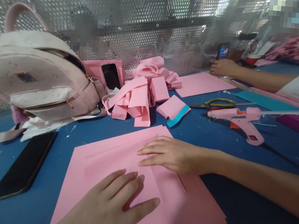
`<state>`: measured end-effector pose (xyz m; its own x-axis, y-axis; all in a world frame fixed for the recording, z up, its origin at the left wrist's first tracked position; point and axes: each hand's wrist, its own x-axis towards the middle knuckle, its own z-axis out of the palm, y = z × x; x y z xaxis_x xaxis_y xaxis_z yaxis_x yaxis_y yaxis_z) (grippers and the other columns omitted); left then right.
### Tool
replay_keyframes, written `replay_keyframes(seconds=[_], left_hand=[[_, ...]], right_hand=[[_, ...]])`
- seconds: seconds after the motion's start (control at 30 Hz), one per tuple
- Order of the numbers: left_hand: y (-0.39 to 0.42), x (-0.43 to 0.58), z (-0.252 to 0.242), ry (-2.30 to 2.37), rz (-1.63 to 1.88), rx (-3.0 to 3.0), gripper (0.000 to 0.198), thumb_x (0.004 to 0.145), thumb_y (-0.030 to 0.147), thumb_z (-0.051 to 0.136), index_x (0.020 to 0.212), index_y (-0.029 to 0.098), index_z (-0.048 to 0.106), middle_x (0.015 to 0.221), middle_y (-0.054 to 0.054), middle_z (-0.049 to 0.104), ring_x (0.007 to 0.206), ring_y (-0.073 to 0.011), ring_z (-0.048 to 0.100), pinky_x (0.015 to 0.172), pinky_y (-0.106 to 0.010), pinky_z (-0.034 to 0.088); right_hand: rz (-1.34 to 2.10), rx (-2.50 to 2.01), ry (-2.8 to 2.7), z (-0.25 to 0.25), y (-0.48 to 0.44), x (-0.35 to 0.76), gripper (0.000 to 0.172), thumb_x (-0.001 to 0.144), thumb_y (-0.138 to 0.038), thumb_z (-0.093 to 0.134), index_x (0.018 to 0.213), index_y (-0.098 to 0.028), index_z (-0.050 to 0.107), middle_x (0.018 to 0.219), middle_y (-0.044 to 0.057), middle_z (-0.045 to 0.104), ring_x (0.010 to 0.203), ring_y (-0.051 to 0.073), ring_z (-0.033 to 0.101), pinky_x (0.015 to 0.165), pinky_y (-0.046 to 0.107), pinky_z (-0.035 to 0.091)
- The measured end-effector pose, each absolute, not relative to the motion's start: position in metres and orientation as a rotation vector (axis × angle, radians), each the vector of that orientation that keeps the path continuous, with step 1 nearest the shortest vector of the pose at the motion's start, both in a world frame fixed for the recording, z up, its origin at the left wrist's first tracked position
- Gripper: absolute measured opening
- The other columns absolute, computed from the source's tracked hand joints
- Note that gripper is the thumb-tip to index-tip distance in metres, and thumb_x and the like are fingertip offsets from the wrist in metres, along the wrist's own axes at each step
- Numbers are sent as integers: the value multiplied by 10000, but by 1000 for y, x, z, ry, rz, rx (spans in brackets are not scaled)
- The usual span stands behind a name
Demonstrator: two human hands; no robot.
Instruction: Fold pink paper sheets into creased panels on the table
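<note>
Large pink paper sheets (198,208) lie stacked on the blue table in front of me. A folded or smaller pink piece (108,157) rests on top of them. My left hand (117,200) is over the lower middle of the paper, fingers slightly curved and thumb spread to the right, holding nothing. My right hand (171,154) comes in from the right and lies on the paper's upper right part, palm down with its fingers stretched toward the left. Nothing is gripped in it.
A pale backpack (44,77) and black phone (22,166) are at left. Behind the sheets are pink strips (137,100) and a pink-and-blue folded piece (173,109). Scissors (219,104) and a pink glue gun (238,120) lie right. Another person's hand (225,68) is farther back.
</note>
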<state>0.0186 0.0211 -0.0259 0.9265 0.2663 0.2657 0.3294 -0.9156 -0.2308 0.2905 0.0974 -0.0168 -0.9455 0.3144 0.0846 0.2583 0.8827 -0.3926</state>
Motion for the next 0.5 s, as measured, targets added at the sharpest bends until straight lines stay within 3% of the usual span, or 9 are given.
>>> replay_keyframes(seconds=[0.17, 0.33, 0.5], left_hand=[[20, 27, -21, -487, -355, -2827, 439, 1061, 325, 277, 1419, 324, 531, 1125, -66, 730, 1050, -246, 677, 872, -410, 527], [22, 23, -24, -443, -224, -2850, 513, 1058, 472, 203, 1501, 309, 404, 1374, -99, 610, 1235, -294, 578, 929, -455, 472], [24, 23, -27, -396, -164, -2837, 490, 1064, 348, 208, 1529, 279, 345, 1465, -87, 533, 1325, -304, 503, 984, -483, 419]], right_hand=[[471, -438, -2897, -26, 97, 290, 504, 966, -38, 392, 1414, -227, 523, 1494, 68, 505, 1385, 196, 424, 1138, 422, 314], [469, -438, -2834, -28, 95, 291, 407, 1001, -111, 405, 1364, -192, 571, 1461, 88, 535, 1368, 200, 437, 1153, 421, 304], [485, -633, -2613, -29, 96, 291, 360, 988, -130, 435, 1279, -187, 640, 1365, 79, 606, 1311, 205, 479, 1122, 399, 359]])
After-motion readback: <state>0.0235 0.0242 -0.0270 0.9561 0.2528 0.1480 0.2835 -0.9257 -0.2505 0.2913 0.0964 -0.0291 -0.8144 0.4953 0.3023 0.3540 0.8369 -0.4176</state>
